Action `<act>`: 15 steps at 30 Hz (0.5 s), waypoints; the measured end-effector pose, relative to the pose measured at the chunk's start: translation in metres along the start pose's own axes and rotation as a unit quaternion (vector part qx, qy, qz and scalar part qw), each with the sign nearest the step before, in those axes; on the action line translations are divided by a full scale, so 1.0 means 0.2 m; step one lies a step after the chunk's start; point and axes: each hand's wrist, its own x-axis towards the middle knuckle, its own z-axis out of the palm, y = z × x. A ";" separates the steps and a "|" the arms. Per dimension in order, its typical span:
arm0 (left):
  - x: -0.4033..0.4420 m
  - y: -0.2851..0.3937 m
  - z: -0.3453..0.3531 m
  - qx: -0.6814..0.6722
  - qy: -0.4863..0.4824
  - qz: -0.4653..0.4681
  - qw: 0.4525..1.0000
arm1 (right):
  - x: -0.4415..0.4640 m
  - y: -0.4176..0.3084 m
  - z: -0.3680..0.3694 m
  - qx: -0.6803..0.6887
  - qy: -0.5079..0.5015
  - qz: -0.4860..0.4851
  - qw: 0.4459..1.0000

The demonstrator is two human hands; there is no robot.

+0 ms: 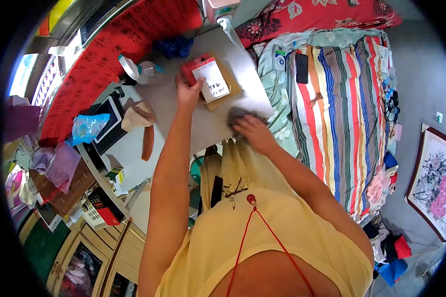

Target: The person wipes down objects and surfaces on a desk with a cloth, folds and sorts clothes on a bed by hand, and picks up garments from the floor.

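My left hand is closed on the near left edge of a small stack, with its thumb against a white-and-red notepad or flat box that bears handwriting. Beneath that lies a brown cardboard or envelope-like piece; a red item shows at the left of the stack. My right hand presses a grey cloth onto the grey tabletop near its front right corner. The cloth is blurred and partly covered by the fingers.
A blue plastic bag and a white-and-teal bottle stand behind the left hand. Left of the tabletop are a dark tablet-like frame and a blue packet. On the striped bed at right lies a phone.
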 end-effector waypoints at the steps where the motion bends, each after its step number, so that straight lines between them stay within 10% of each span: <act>1: 0.01 -0.02 -0.01 0.040 -0.002 0.001 0.999 | -0.04 0.08 0.00 -0.029 -0.012 0.042 0.999; 10: -0.02 -0.01 0.01 0.028 0.006 -0.007 1.000 | 0.27 0.36 -0.25 0.035 0.202 0.127 0.970; 15: 0.03 -0.07 0.03 0.154 0.006 0.012 0.988 | 0.52 0.40 -0.30 -0.038 0.161 0.075 0.983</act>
